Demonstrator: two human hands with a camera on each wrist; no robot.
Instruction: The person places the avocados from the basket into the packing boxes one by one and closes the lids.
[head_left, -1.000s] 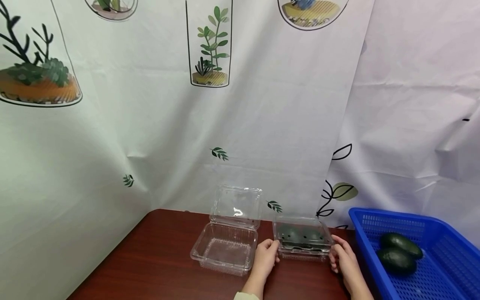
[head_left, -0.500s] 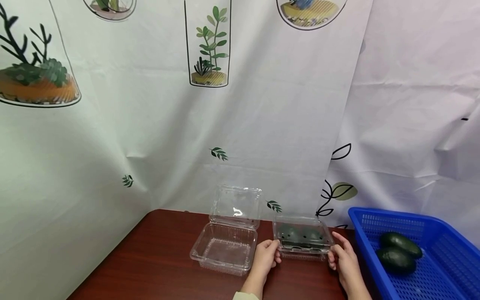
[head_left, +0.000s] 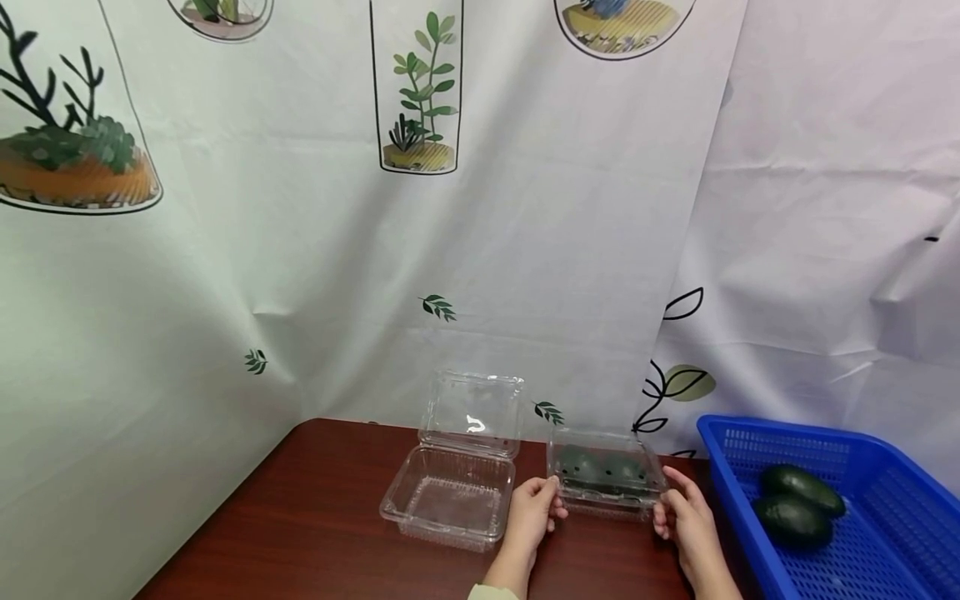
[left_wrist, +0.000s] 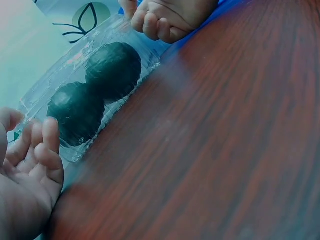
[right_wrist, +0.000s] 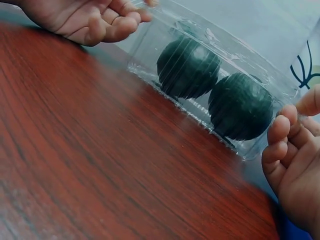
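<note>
Pinches, with the thumb and fingers of the left hand, the front left corner of a clear box, low and right of the middle in the head view. Grasps likewise the front right corner with the right hand. Contains, below the lowered lid, two dark green fruits, seen side by side in both wrist views. Cannot tell whether fully closed. Left of this, on the brown table, stands open a second clear box with raised lid. At lower right, inside the blue basket, lie close together two more fruits.
</note>
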